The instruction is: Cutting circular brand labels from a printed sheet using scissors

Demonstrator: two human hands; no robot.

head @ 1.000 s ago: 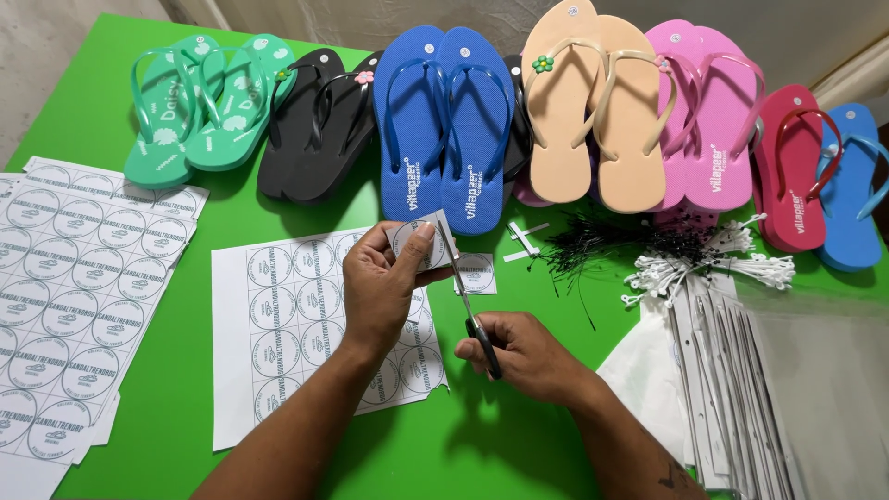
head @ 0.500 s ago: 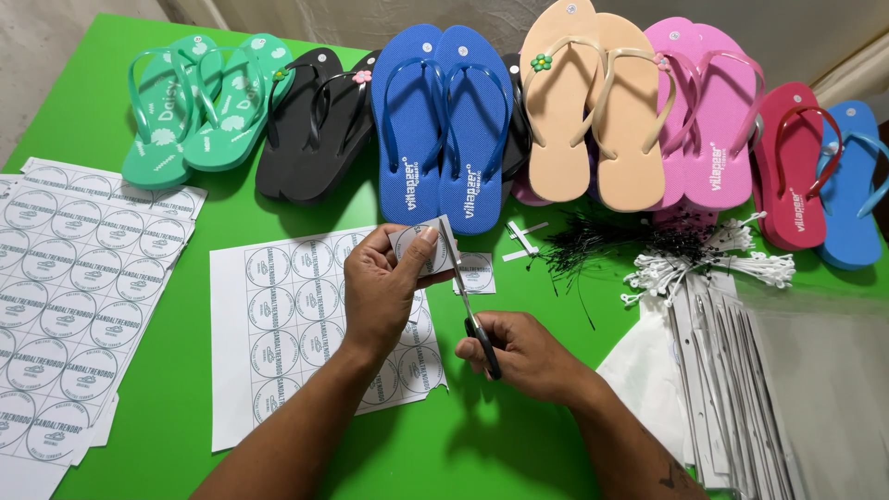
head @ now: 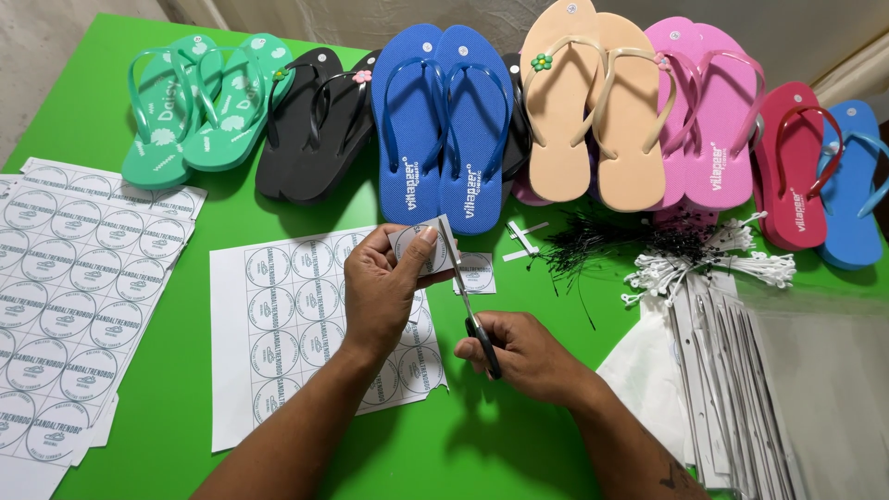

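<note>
A small paper label [head: 424, 248] is pinched in the left hand [head: 381, 292] above the table [head: 176, 407]. Scissors [head: 468, 301], gripped by the right hand [head: 523, 354], lie along its right edge, blades pointing far.

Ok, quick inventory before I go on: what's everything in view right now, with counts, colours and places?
table: one, green, under everything
flip-flop pairs, along the far edge, left to right: green, black, blue, beige, pink, red, light blue
label sheets: a stack, white with round labels, left
cut sheet: one, white, centre, under the left forearm
cut-out label: one, lying by the scissors
tag ties: black and white bundles, right
clear bags: a stack, right
label piece: one, in the left hand
scissors: one, dark handles
left hand: holds the label piece
right hand: works the scissors
</note>
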